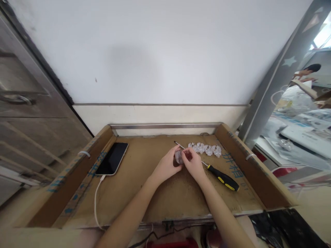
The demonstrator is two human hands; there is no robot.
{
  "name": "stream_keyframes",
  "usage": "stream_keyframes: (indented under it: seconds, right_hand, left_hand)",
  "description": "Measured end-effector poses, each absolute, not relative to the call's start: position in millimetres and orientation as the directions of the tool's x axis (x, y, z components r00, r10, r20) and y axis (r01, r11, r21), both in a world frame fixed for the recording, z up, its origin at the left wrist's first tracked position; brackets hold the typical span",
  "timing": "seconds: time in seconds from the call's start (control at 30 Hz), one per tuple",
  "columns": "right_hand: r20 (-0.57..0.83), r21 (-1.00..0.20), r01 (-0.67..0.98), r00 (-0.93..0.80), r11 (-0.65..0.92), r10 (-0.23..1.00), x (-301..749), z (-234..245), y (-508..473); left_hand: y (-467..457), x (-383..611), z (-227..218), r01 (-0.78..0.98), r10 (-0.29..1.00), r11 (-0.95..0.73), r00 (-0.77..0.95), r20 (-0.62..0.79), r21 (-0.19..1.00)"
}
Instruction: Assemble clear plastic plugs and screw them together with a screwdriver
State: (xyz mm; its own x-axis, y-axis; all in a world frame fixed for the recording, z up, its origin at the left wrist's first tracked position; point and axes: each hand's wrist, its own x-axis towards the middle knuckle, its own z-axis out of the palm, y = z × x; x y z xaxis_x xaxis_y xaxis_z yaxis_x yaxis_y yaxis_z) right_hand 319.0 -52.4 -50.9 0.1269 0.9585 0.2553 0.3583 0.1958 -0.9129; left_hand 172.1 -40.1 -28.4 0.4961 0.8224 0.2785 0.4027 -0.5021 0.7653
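The round clear piece (178, 157) sits between the two hands above the cardboard-lined surface (144, 148): the left hand's (167, 164) grip pinches its left side, and the right hand's (193, 162) grip, fingertips drawn in, pinches its right edge. A screwdriver (223, 178) passes behind the right hand, near four similar clear pieces (204, 149) in a row.

A clear plastic piece (178, 157), apparently round, is held between the fingers (172, 151), which partly cover it.
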Motion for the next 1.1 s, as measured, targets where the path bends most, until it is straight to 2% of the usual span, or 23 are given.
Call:
stream_keyframes:
  seconds: [0.27,0.37,0.47,0.57,0.73,0.93,1.1]
  right_hand:
    - [0.278,-0.922,0.311,0.111,0.232,0.954,317,-51,-52]
    - [0.28,-0.94,0.226,0.079,0.257,0.957,316,-53,-50]
    - [0.268,-0.958,0.124,0.048,0.26,0.962,316,-56,-48]
    - [0.236,-0.971,0.045,0.017,0.235,0.972,318,-59,-45]
    - [0.138,-0.989,-0.044,-0.001,0.138,0.99,320,-58,-42]
    - [0.099,-0.995,-0.02,-0.044,0.099,0.994,315,-48,-49]
    - [0.113,-0.993,0.041,-0.004,0.113,0.994,315,-45,-51]
  left_hand:
    - [-37,172,-35,0.332,0.806,-0.522,0.493,0.328,0.786]
    - [-34,174,-37,0.229,0.855,-0.444,0.396,0.333,0.866]
    - [-30,176,-35,0.129,0.924,-0.302,0.283,0.257,0.945]
    - [-30,176,-32,0.118,0.935,-0.25,0.287,0.208,0.961]
    - [-31,175,-28,0.139,0.924,-0.288,0.301,0.237,0.947]
    - [-30,176,-24,0.097,0.922,-0.251,0.326,0.207,0.963]
    - [-29,175,-24,0.127,0.943,-0.245,0.261,0.206,0.961]
